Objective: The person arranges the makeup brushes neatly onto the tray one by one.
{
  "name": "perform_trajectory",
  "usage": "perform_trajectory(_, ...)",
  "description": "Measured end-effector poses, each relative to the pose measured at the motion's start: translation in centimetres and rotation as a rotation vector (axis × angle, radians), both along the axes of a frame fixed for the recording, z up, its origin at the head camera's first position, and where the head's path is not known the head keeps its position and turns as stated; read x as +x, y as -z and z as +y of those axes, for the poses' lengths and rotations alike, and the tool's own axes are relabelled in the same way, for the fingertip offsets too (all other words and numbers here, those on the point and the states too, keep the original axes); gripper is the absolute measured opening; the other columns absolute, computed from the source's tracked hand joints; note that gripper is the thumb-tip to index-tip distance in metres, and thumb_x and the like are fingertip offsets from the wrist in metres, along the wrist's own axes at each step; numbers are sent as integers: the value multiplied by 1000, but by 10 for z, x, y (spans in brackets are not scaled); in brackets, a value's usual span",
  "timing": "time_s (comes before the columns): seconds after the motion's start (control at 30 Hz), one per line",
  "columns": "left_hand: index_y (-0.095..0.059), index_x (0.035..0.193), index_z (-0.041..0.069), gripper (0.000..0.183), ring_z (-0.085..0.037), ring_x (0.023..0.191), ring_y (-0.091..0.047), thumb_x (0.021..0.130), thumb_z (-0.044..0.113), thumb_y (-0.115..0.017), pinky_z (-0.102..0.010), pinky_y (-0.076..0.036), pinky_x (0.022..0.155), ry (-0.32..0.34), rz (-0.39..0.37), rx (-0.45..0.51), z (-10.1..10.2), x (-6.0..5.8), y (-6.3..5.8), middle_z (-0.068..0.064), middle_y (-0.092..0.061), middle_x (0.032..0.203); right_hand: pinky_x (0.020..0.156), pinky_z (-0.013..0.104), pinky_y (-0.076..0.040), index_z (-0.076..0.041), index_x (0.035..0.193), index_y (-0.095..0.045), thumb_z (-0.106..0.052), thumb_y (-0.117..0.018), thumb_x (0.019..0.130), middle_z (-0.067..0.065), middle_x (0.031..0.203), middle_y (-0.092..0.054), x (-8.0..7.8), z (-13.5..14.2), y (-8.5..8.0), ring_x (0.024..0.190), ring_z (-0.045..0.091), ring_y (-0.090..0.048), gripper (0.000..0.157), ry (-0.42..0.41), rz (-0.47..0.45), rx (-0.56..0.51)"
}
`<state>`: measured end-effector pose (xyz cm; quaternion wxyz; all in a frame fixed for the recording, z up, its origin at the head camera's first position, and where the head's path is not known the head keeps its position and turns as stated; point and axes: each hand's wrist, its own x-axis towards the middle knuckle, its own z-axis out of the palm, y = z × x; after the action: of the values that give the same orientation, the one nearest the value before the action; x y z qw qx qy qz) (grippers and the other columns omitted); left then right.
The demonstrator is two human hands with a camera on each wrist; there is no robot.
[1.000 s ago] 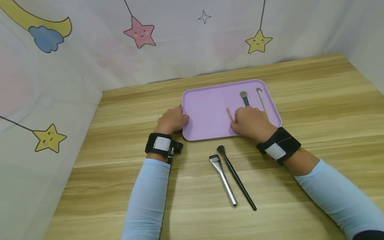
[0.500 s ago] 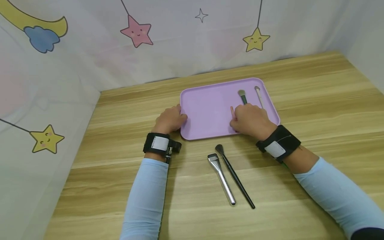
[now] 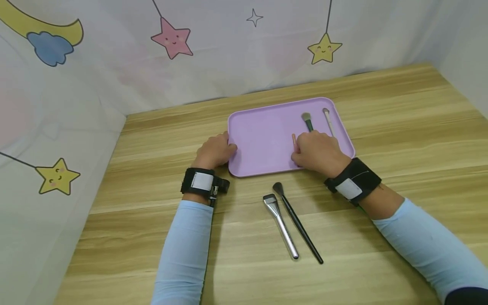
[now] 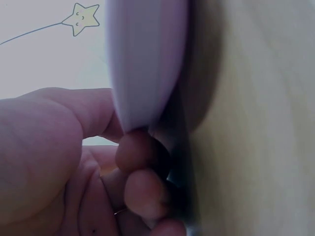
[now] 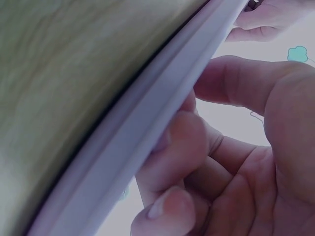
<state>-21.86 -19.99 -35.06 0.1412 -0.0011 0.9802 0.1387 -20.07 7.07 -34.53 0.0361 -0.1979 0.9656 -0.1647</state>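
Note:
My left hand [image 3: 216, 151] grips the left edge of a lilac tray [image 3: 259, 140], thumb over the rim and fingertips under it, as the left wrist view shows. My right hand [image 3: 319, 153] is over the tray's right half, near its front rim. Its curled fingers hold a thin copper-pink stick [image 3: 294, 140]; only one end of the stick shows, the rest is hidden by the hand. Beyond the knuckles lie a makeup brush with a dark green handle [image 3: 309, 123] and a slim white-handled makeup brush [image 3: 328, 120], both on the tray and partly covered by the hand.
On the wooden table [image 3: 152, 237], in front of the tray, lie a flat silver-handled makeup brush [image 3: 283, 228] and a black-handled makeup brush [image 3: 299, 224], side by side. A white curtain [image 3: 228, 55] printed with stars hangs behind the table.
The copper-pink stick has swung from a leftward slant to nearly in line with the tray's short side, close by the right thumb. The left hand keeps its grip on the tray edge.

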Motion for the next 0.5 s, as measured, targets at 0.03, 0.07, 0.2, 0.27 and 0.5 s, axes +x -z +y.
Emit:
perform_trajectory(0.03, -43, 127, 3, 46, -26, 83, -52, 91, 31, -41, -39, -42, 65, -1, 1, -2, 0, 0, 0, -13, -52, 101, 34, 31, -30, -14, 45, -45, -15, -54, 72, -2, 45, -37, 0, 0, 0, 43, 16, -41, 29, 0, 2, 2)
perform_trajectory(0.07, -43, 127, 3, 46, -26, 83, -52, 91, 31, -41, -39, -42, 65, -3, 0, -3, 0, 0, 0, -13, -52, 101, 34, 31, -30, -14, 45, -45, -15, -54, 72, -2, 45, -37, -1, 0, 0, 43, 16, -41, 29, 2, 2, 4)
perform_trajectory(0.2, -42, 129, 3, 47, -26, 84, -51, 91, 31, -41, -40, -43, 65, -2, -1, -2, 0, 0, 0, -13, -52, 104, 33, 30, -28, -14, 44, -44, -15, -55, 71, -3, 44, -35, -1, 0, 1, 42, 15, -39, 29, 6, 0, 14)
perform_trajectory(0.27, -42, 129, 2, 48, -26, 84, -51, 91, 31, -41, -40, -43, 66, -1, 2, -1, 0, 0, 0, -13, -51, 104, 33, 29, -26, -14, 44, -44, -16, -55, 71, -4, 43, -34, -1, 0, 1, 41, 14, -38, 30, 7, -4, 17)
perform_trajectory(0.5, -42, 128, 3, 47, -26, 83, -51, 91, 32, -41, -40, -42, 65, 1, 4, 4, -1, 0, 0, -13, -52, 103, 33, 28, -23, -14, 44, -43, -18, -56, 73, -5, 43, -31, 1, 0, -1, 39, 12, -33, 32, 4, -5, 13)
